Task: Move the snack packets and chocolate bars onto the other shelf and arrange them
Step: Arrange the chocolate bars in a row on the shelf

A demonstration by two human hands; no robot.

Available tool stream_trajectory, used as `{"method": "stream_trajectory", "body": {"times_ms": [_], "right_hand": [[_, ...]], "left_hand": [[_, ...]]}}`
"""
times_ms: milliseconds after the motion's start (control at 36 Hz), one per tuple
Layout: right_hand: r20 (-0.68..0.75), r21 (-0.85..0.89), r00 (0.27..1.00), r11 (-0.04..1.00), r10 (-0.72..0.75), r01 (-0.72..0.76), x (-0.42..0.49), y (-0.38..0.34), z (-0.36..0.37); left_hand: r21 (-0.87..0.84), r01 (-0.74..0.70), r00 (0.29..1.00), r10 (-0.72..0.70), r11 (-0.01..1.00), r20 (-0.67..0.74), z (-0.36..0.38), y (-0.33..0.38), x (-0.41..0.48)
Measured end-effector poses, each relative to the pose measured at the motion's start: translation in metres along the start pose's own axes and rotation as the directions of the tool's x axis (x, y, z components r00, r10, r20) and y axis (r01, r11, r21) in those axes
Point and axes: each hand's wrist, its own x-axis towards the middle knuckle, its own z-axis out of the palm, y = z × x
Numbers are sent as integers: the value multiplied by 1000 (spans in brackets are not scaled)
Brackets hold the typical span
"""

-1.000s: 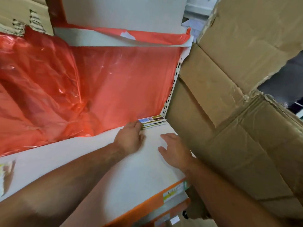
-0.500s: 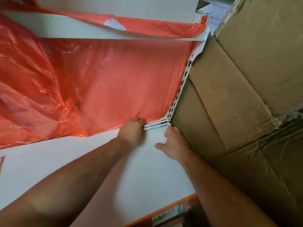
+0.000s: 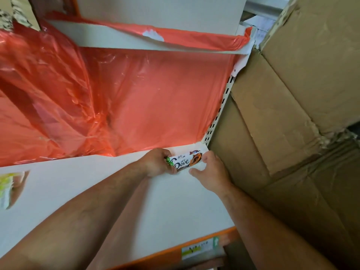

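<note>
Head view: both forearms reach to the back right corner of the shelf (image 3: 136, 201). Left hand (image 3: 155, 163) grips the left end of the chocolate bars (image 3: 184, 162). Right hand (image 3: 211, 170) bends over the right end, hold unclear. The bars lie lengthwise along the shelf's back edge, label up.

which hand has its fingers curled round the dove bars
The left hand, wrapped round the left end of the bars. The right hand only rests against the opposite end, thumb spread free.

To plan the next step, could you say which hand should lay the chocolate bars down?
Likely the left hand: it grips the chocolate bars by one end; the right hand only touches the other.
</note>
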Motion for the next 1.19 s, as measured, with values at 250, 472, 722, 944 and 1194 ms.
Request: {"method": "stream_trajectory", "body": {"times_ms": [250, 472, 722, 944, 1194], "right_hand": [[43, 239, 997, 968, 64, -72, -15, 0, 1], [45, 197, 994, 975, 99, -106, -50, -21, 5], [42, 137, 981, 972, 188, -192, -89, -47, 21], [144, 244, 970, 943, 198, -228, -117, -64, 30], [275, 372, 960, 916, 48, -152, -148, -94, 25]], "left_hand": [[21, 44, 998, -45, 999, 47, -8, -7, -22], [133, 47, 998, -52, 990, 33, -20, -4, -55], [105, 38, 998, -42, 994, 37, -33, -29, -71], [-41, 98, 995, -98, 994, -6, -55, -52, -103], [-257, 95, 984, -129, 962, -121, -79, -80, -168]]}}
